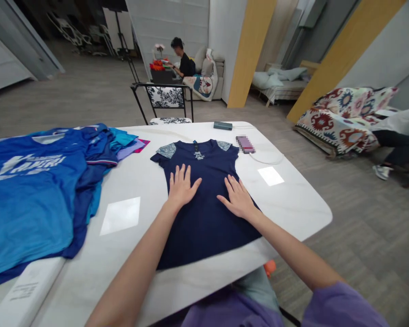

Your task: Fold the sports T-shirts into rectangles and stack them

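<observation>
A navy T-shirt (204, 227) with grey patterned shoulder patches lies spread on the white table, its neckline at the far side and its hem toward me. My left hand (182, 185) rests flat on the shirt's left part, fingers stretched and thumb out to the right. On the right part, near the side seam, my right hand (237, 196) lies palm down with its fingers spread. Neither hand grips the cloth. Parts of the shirt's sides are covered by my hands and forearms.
A pile of blue jerseys (30, 195) covers the table's left side, above a long white box (27, 290). Beyond the shirt lie a phone (245, 144) with a cable and a dark power bank (222, 126). A chair (165, 100) stands behind the white table (293, 200); people sit farther off.
</observation>
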Demonstrator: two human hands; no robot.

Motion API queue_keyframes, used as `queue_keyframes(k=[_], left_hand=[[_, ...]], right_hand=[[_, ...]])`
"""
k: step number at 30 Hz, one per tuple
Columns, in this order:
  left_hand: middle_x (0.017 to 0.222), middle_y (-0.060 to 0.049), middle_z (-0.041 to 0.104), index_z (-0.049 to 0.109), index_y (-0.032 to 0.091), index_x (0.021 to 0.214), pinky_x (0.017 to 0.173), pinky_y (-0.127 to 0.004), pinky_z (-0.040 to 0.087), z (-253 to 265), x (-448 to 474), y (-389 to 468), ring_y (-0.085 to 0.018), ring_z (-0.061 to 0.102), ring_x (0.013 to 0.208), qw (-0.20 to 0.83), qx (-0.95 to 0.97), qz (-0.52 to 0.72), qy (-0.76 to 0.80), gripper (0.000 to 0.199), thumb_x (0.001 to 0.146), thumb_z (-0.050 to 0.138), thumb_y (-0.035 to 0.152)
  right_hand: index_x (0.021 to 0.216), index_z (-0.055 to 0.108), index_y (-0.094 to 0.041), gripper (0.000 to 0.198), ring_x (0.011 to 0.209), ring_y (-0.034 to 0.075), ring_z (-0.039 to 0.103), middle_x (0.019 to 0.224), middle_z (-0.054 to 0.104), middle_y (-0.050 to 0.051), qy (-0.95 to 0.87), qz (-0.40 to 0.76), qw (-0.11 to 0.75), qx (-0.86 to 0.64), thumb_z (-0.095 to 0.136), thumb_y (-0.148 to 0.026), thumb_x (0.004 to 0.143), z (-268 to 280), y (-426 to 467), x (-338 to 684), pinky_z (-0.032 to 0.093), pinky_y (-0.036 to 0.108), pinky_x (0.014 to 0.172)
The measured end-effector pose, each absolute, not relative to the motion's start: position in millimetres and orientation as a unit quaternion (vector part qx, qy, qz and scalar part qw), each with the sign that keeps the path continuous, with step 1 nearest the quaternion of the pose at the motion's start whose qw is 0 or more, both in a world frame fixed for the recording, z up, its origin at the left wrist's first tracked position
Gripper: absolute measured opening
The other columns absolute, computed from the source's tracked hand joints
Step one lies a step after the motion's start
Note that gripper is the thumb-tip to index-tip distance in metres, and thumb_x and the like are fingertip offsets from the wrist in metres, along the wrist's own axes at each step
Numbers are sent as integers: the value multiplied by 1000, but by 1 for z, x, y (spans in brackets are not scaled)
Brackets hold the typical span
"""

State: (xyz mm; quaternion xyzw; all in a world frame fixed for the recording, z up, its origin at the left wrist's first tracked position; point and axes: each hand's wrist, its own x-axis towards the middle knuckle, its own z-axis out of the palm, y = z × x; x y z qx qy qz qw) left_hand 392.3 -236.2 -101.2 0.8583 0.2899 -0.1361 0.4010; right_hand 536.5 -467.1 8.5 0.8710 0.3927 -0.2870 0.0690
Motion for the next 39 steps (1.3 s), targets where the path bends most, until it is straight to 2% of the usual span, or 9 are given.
queue_keyframes(k=[8, 12, 14, 16, 20, 24, 32, 35, 39], left_hand=[[192, -19, 32, 39, 15, 182, 149, -61, 18, -18, 309, -300, -39, 19, 183, 389, 868, -144, 273, 87, 115, 46, 70], [166, -25, 59, 56, 12, 164, 128, -57, 47, 27, 261, -306, -40, 58, 153, 331, 853, -103, 392, 71, 115, 54, 64], [149, -24, 68, 63, 10, 152, 115, -54, 54, 44, 233, -309, -40, 66, 135, 300, 837, -126, 441, 64, 115, 57, 62], [137, -21, 71, 66, 12, 141, 107, -52, 55, 56, 207, -310, -38, 69, 125, 280, 827, -158, 462, 54, 114, 60, 59], [118, -12, 75, 70, 21, 119, 96, -44, 52, 66, 171, -305, -32, 72, 112, 306, 806, -190, 470, 32, 115, 62, 52], [107, -7, 75, 70, 24, 109, 90, -43, 49, 64, 160, -300, -30, 71, 105, 363, 788, -186, 462, 23, 114, 64, 46], [100, -5, 77, 70, 28, 102, 91, -45, 46, 62, 160, -294, -30, 73, 101, 412, 767, -173, 460, 21, 112, 67, 45], [97, -5, 78, 69, 28, 103, 91, -46, 47, 63, 164, -294, -30, 75, 99, 433, 757, -188, 452, 16, 110, 68, 42], [90, -2, 76, 64, 29, 98, 84, -41, 48, 68, 171, -302, -26, 74, 89, 485, 731, -164, 451, 13, 109, 62, 33]], right_hand=[[184, 42, -18, 96, 181, 38, 26, 191, 31, 16, 383, -305, 46, 871, 53, -76, 108, 32, -488, 509, 13, 59, 151], [172, 57, -21, 78, 161, 42, 54, 173, 57, 20, 429, -314, 15, 847, 56, -68, 110, 19, -418, 509, 43, 59, 137], [158, 65, -23, 61, 142, 37, 68, 158, 68, 17, 442, -347, -9, 827, 58, -62, 112, -3, -363, 507, 56, 52, 123], [145, 69, -24, 46, 129, 32, 73, 149, 72, 13, 438, -386, -20, 812, 60, -56, 113, -33, -302, 503, 60, 47, 114], [143, 66, -21, 39, 135, 33, 69, 152, 70, 15, 433, -400, -7, 808, 56, -46, 116, -100, -192, 491, 57, 49, 115], [154, 60, -10, 55, 151, 39, 59, 166, 59, 26, 434, -366, 46, 822, 59, -48, 115, -152, -134, 479, 50, 54, 124], [150, 63, -11, 52, 142, 43, 65, 157, 67, 27, 505, -378, 104, 769, 62, -48, 112, -195, -114, 477, 53, 57, 118], [147, 62, -11, 43, 142, 44, 66, 156, 67, 28, 495, -396, 113, 765, 59, -35, 112, -200, -112, 485, 51, 59, 119], [137, 60, -16, 28, 137, 40, 67, 149, 71, 23, 456, -413, 42, 788, 54, -29, 113, -202, -114, 499, 50, 56, 119]])
